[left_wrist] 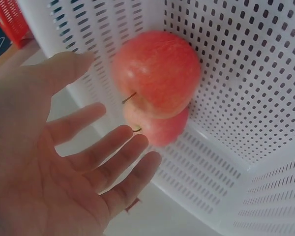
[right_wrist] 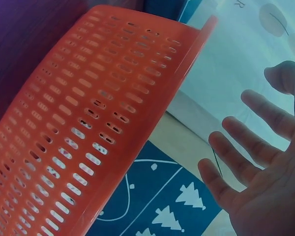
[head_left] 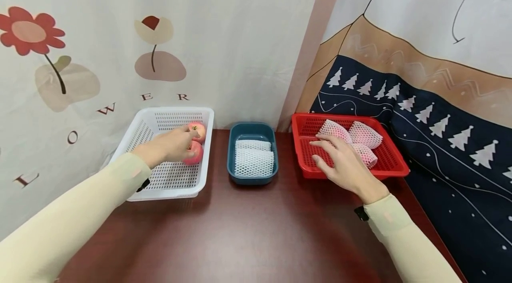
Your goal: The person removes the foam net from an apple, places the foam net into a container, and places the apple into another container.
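Two red apples, a nearer one (head_left: 194, 154) and a farther one (head_left: 198, 129), lie against the right wall of a white perforated basket (head_left: 166, 189). My left hand (head_left: 173, 144) reaches over this basket, its fingers spread loosely beside the apples; in the left wrist view, a gap shows between the fingertips (left_wrist: 152, 160) and the upper apple (left_wrist: 157, 73). My right hand (head_left: 346, 165) hovers over the near rim of a red basket (head_left: 306, 149), fingers relaxed and holding nothing. Inside that basket are three reddish fruits in white foam nets (head_left: 365, 135).
Between the baskets stands a dark blue tray (head_left: 252, 128) with white foam net sleeves (head_left: 254, 163) in it. All three containers sit along the back of a brown table (head_left: 248, 229). Printed curtains (head_left: 248, 43) hang behind and to the right.
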Demonstrator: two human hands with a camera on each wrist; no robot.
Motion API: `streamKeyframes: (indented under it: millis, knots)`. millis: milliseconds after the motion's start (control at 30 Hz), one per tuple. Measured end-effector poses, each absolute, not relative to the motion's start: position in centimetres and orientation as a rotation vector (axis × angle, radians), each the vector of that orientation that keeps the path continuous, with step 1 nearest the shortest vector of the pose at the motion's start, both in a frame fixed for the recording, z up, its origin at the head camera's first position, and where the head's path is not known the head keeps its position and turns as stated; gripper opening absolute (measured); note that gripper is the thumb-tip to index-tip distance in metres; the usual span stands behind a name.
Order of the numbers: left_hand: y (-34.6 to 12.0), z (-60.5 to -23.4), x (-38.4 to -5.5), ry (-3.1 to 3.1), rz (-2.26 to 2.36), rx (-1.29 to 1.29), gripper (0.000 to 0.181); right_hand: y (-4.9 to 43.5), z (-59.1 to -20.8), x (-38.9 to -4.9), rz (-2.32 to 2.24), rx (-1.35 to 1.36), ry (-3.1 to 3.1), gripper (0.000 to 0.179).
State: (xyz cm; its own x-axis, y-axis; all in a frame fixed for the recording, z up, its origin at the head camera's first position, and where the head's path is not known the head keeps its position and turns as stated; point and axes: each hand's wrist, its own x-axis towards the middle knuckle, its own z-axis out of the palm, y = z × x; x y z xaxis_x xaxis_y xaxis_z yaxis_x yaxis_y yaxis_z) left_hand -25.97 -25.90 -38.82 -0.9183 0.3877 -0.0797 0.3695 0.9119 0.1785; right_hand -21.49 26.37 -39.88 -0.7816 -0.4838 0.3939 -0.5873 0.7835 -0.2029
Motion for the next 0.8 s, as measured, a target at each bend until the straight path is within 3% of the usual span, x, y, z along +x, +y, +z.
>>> streamKeyframes:
  millis: [433,800]
  knots:
    - [-27.0,-38.5,-24.0,3.034,0.226,0.59,0.056,26.5,-39.8,-21.9,0.457,0.803,-2.672,0.054]
    - [-27.2,-37.7,-21.9,3.078,0.282,0.581,0.065,26.5,-39.6,-22.3,0.445,0.791,-2.69,0.055]
